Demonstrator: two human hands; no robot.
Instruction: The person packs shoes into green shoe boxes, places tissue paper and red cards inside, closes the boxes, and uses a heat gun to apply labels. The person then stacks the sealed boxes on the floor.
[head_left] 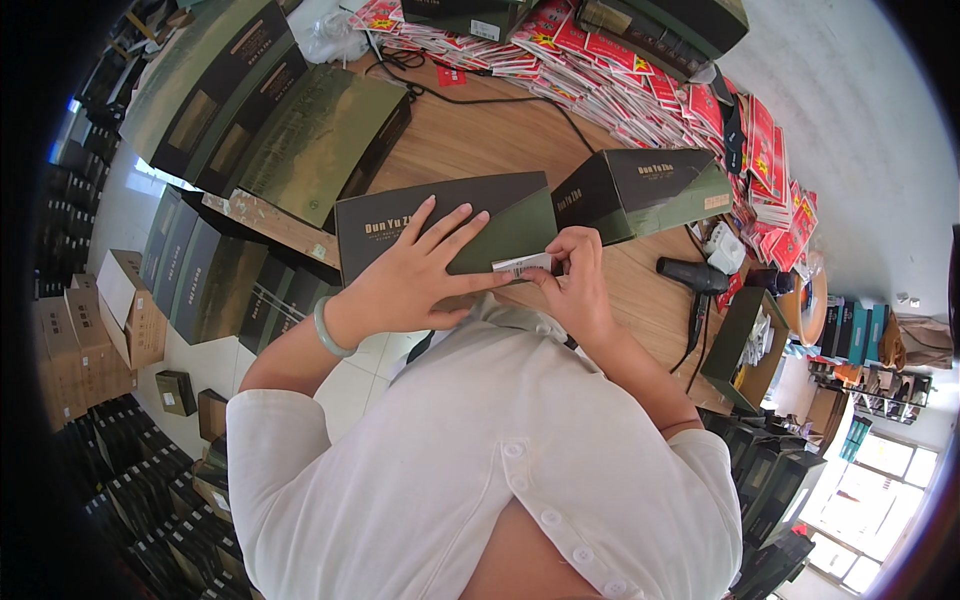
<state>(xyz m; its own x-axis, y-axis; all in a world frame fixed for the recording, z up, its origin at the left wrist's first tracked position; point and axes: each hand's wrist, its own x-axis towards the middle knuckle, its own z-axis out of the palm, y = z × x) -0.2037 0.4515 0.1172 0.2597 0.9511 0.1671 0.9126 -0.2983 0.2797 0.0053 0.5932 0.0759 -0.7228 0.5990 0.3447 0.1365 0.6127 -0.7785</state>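
A dark green and black shoe box (515, 210) lies on the wooden table in front of me. My left hand (405, 275) rests flat and spread on it, and its index finger reaches the left end of a small white barcode label (522, 266). This label sits along the box's near edge. My right hand (580, 285) pinches the label's right end between thumb and fingers. I cannot tell whether the label is fully stuck down. Just right of this box stands a second shoe box (650, 195) of the same kind, set at an angle.
Stacked shoe boxes (320, 140) stand at the left. Red and white packets (640, 95) are heaped along the far edge, with a black cable (490, 101) before them. A black hair dryer (692, 277) and an open box (745, 345) lie at the right. Cartons (130, 310) stand at far left.
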